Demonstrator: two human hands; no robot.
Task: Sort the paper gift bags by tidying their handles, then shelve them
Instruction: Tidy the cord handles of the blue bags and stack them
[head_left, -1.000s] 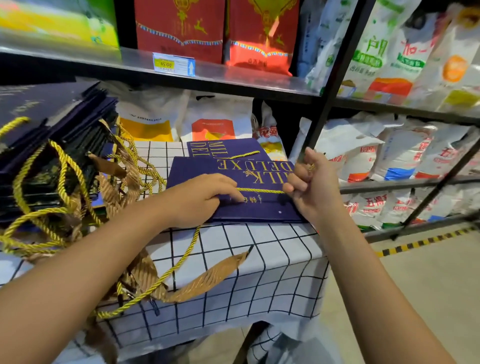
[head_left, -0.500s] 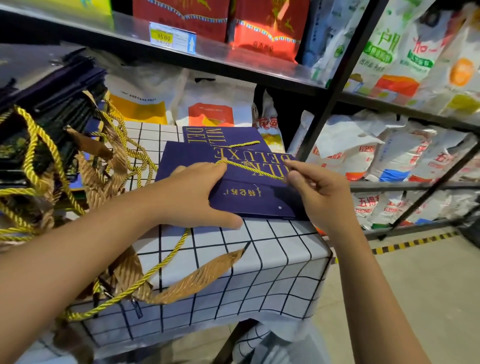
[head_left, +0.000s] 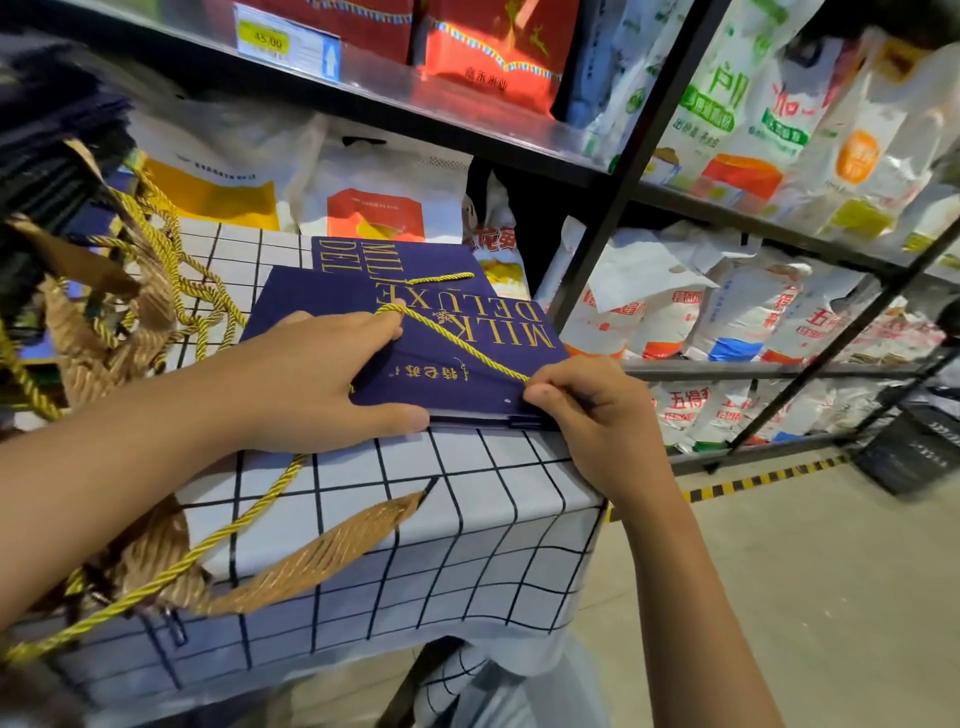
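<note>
On a table draped in a white cloth with a black grid (head_left: 467, 499) we see a flat navy paper gift bag (head_left: 322, 306) printed MILK DELUXE in gold, lying partly over a second navy bag (head_left: 353, 254) of the same print. Our left hand (head_left: 322, 384) rests on the top bag, the thumb lying straight along its near edge and the fingers closed on one end of the gold cord handle (head_left: 457, 340). Our right hand (head_left: 597, 410), at the bag's near right corner, has its fingers curled together, pinching the other end of the cord, which runs taut across the bag face between the two hands. To the left, a stack of navy bags (head_left: 57, 156) trails loose gold cords and brown ribbon (head_left: 322, 561). Behind stands a black metal shelf (head_left: 447, 114) with white printed sacks (head_left: 748, 312).
</note>
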